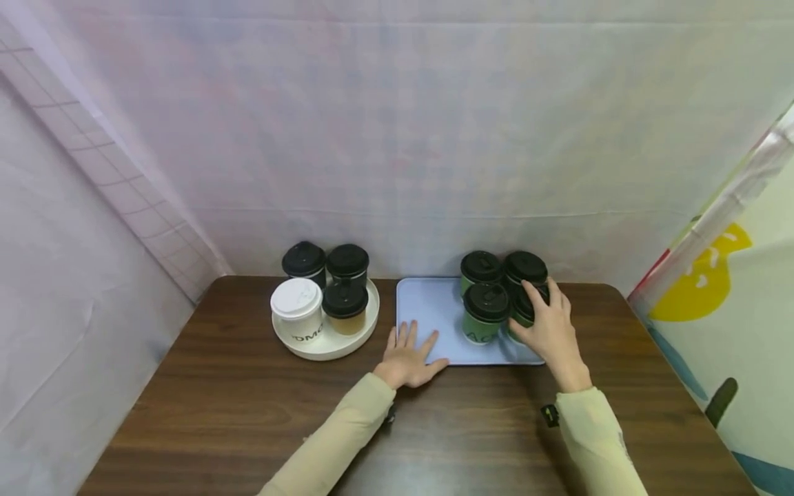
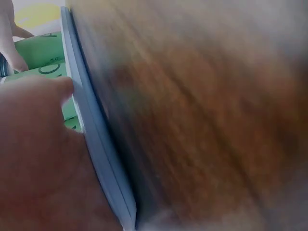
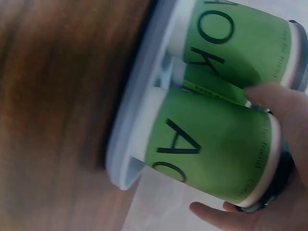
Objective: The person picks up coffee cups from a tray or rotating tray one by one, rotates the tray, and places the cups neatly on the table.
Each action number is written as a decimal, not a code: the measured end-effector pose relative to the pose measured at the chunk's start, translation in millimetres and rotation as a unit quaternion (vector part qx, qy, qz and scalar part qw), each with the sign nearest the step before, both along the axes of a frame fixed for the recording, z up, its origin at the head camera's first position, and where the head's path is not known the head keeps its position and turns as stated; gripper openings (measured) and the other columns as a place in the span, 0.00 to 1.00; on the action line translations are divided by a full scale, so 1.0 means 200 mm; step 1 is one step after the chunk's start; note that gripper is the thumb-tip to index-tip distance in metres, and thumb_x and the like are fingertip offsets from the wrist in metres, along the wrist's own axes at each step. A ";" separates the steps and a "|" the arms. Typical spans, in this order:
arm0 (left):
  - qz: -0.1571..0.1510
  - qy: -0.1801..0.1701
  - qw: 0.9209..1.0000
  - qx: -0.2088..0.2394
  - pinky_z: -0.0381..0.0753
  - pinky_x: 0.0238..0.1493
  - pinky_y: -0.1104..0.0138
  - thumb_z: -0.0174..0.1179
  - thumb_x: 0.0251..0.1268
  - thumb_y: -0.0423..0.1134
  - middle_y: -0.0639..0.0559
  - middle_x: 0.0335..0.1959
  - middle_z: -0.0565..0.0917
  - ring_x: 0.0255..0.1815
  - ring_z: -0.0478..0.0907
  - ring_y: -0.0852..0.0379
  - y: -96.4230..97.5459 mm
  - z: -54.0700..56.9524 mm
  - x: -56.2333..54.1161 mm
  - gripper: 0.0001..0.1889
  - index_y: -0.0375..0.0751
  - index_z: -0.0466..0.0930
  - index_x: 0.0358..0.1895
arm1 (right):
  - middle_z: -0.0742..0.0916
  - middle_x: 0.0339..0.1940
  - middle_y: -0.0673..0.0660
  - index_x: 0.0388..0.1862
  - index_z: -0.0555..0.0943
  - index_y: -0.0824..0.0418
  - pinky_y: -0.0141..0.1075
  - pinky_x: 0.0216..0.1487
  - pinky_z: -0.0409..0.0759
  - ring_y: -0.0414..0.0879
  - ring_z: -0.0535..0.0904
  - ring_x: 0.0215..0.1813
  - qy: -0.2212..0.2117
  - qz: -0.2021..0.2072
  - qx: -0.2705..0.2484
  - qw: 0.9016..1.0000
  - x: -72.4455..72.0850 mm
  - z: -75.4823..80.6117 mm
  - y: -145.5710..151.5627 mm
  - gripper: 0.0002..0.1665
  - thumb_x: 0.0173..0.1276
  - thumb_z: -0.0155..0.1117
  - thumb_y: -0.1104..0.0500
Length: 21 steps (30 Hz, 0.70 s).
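On the right half of a pale blue tray [image 1: 428, 303] stand several green paper cups with black lids. My right hand [image 1: 551, 334] grips the front right green paper cup [image 3: 207, 144] near its lid, thumb on one side and fingers round the other. Close beside that cup is the front left green cup [image 1: 480, 327], upright. Two more lidded cups, one at the back left [image 1: 480, 265] and one at the back right [image 1: 525, 264], stand behind. My left hand [image 1: 409, 359] rests with spread fingers over the tray's front left corner and holds no cup.
To the left a round white tray [image 1: 322, 350] carries a white lidded cup [image 1: 298, 313], a brown cup with black lid [image 1: 345, 317] and two black-lidded cups behind. A pale cloth [image 1: 397, 138] hangs along the back edge of the wooden table [image 1: 471, 434].
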<state>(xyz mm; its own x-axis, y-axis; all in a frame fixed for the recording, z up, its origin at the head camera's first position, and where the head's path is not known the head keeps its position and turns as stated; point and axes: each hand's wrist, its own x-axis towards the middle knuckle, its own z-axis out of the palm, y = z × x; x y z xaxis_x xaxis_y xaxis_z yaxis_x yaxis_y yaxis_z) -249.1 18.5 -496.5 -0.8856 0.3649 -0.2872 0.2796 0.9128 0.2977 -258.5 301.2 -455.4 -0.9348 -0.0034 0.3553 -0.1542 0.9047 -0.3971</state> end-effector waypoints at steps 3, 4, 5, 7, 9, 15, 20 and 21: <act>-0.004 0.007 1.000 -0.015 0.34 0.88 0.48 0.35 0.77 0.71 0.38 0.88 0.41 0.89 0.36 0.38 0.01 -0.01 0.00 0.38 0.62 0.49 0.85 | 0.61 0.79 0.75 0.75 0.70 0.57 0.76 0.39 0.80 0.83 0.60 0.74 0.026 -0.010 -0.013 1.000 -0.01 -0.02 -0.01 0.44 0.60 0.76 0.57; -0.004 0.010 1.000 -0.015 0.34 0.88 0.48 0.35 0.77 0.71 0.38 0.87 0.42 0.89 0.36 0.38 0.01 0.00 0.00 0.38 0.62 0.50 0.85 | 0.63 0.78 0.75 0.74 0.71 0.58 0.76 0.40 0.79 0.82 0.61 0.73 0.032 -0.013 -0.017 0.999 -0.01 -0.03 -0.01 0.44 0.60 0.77 0.57; -0.004 0.012 1.000 -0.014 0.35 0.88 0.49 0.35 0.77 0.71 0.38 0.87 0.42 0.89 0.37 0.38 0.01 0.00 0.00 0.39 0.61 0.50 0.85 | 0.63 0.77 0.75 0.73 0.71 0.58 0.76 0.41 0.79 0.83 0.62 0.72 0.037 -0.015 -0.020 0.999 -0.02 -0.03 -0.01 0.43 0.59 0.77 0.58; -0.007 0.008 1.000 -0.013 0.35 0.88 0.49 0.35 0.77 0.71 0.37 0.87 0.41 0.89 0.36 0.38 0.01 0.00 0.00 0.39 0.61 0.50 0.85 | 0.65 0.76 0.75 0.73 0.72 0.58 0.76 0.41 0.79 0.83 0.63 0.70 0.044 -0.020 -0.023 0.999 -0.02 -0.04 -0.02 0.42 0.59 0.77 0.58; -0.008 0.004 1.000 -0.014 0.35 0.88 0.49 0.35 0.77 0.71 0.37 0.87 0.41 0.89 0.35 0.38 0.01 0.00 0.00 0.39 0.61 0.49 0.85 | 0.65 0.75 0.76 0.72 0.72 0.58 0.75 0.41 0.79 0.82 0.64 0.69 0.048 -0.022 -0.025 0.998 -0.03 -0.04 -0.02 0.42 0.59 0.77 0.59; -0.008 -0.001 1.000 -0.018 0.32 0.88 0.48 0.35 0.77 0.71 0.36 0.87 0.39 0.89 0.33 0.37 0.02 -0.03 -0.04 0.39 0.62 0.47 0.85 | 0.66 0.74 0.77 0.72 0.73 0.59 0.75 0.46 0.79 0.82 0.64 0.68 0.050 -0.023 -0.027 0.998 -0.03 -0.04 -0.02 0.42 0.59 0.78 0.59; -0.006 0.004 1.000 -0.016 0.35 0.88 0.49 0.35 0.77 0.72 0.36 0.87 0.41 0.89 0.36 0.37 0.01 -0.02 -0.02 0.39 0.61 0.49 0.85 | 0.66 0.75 0.77 0.72 0.73 0.59 0.76 0.48 0.78 0.81 0.64 0.69 0.037 -0.022 -0.026 0.999 -0.02 -0.02 -0.03 0.42 0.59 0.77 0.60; -0.007 0.003 1.000 -0.015 0.35 0.88 0.49 0.35 0.77 0.72 0.36 0.87 0.41 0.89 0.36 0.37 0.01 -0.02 -0.02 0.39 0.61 0.49 0.85 | 0.66 0.75 0.77 0.72 0.73 0.59 0.76 0.49 0.78 0.81 0.64 0.69 0.036 -0.022 -0.026 0.999 -0.02 -0.02 -0.03 0.42 0.59 0.77 0.60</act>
